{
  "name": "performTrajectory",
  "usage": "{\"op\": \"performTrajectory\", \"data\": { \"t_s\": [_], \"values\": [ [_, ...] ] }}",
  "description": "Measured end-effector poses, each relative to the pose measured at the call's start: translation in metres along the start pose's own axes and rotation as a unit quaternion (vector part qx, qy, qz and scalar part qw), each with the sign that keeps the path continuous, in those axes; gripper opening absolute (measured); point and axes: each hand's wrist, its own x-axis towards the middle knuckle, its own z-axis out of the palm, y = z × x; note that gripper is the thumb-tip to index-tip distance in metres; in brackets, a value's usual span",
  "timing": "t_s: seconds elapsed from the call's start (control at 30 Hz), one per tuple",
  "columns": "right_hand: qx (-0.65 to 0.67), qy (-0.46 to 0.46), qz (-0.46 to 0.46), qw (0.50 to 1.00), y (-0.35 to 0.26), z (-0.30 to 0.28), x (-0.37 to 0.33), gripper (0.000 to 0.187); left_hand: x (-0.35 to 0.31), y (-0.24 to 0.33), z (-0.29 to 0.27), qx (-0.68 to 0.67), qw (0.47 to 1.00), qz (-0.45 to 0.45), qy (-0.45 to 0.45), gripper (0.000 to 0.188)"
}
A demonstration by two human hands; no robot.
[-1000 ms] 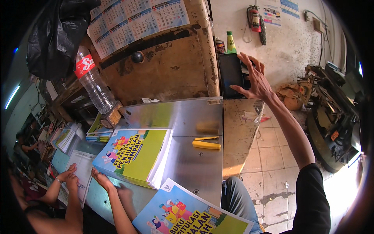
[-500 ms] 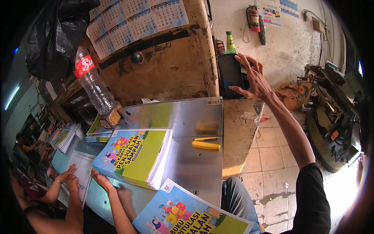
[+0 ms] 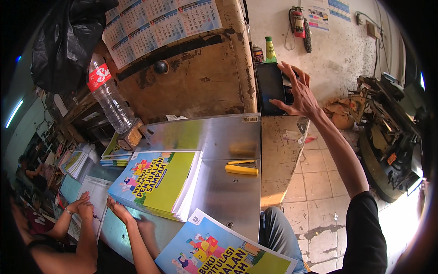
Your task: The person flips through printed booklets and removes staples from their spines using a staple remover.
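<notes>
My right hand point(image 3: 299, 96) reaches out over the far right end of the bench with its fingers spread. Thumb and fingertips lie at the edge of a dark, flat phone-like device point(image 3: 270, 89); whether they press on it is unclear. My left hand point(image 3: 120, 211) is palm up, fingers stretched out against the near left edge of a stack of booklets point(image 3: 178, 185) with blue and green covers. Closer to me lies another booklet point(image 3: 219, 249) of the same kind. A yellow stapler point(image 3: 242, 169) rests on the metal bench top point(image 3: 219, 196) right of the stack.
A co-worker's hands point(image 3: 82, 208) are together over an open sheet point(image 3: 95, 194) at the left. An empty plastic bottle point(image 3: 109, 98) leans near a small block point(image 3: 131, 134). Behind the bench stands a worn cabinet point(image 3: 196, 77). A green bottle point(image 3: 270, 50) is beyond the device.
The co-worker's hands have shifted slightly over the sheet. Both of my hands stay in almost the same place.
</notes>
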Motion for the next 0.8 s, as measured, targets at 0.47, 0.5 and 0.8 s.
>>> {"op": "performTrajectory", "data": {
  "t_s": [0.47, 0.5, 0.8],
  "values": [
    [-0.023, -0.018, -0.006, 1.000, -0.0024, -0.0033, 0.0016, 0.110, 0.0003, 0.0001, 0.0027, 0.004, 1.000, 0.001, 0.002, 0.047],
    [-0.023, -0.018, -0.007, 1.000, -0.0022, -0.0028, 0.0016, 0.110, 0.0007, 0.0004, 0.0027, 0.004, 1.000, 0.001, 0.002, 0.047],
    [0.002, 0.005, 0.003, 1.000, -0.0016, -0.0016, 0.0001, 0.108, -0.0006, -0.0004, 0.0025, 0.004, 1.000, 0.000, 0.002, 0.046]
  ]
}}
